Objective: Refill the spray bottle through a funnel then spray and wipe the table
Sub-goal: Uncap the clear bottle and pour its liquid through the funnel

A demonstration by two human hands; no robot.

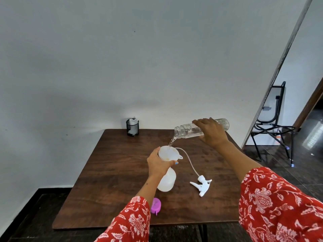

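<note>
A white spray bottle stands on the brown table with a white funnel in its neck. My left hand grips the funnel and the bottle's neck. My right hand holds a clear plastic water bottle, tipped almost level, mouth to the left. A thin stream of water runs from it into the funnel. The white spray trigger head lies on the table to the right, its thin tube curving back toward the funnel.
A purple cap lies near the table's front edge beside my left sleeve. A black mesh cup with something white in it stands at the table's back edge by the wall. A black chair stands to the right on the dark floor.
</note>
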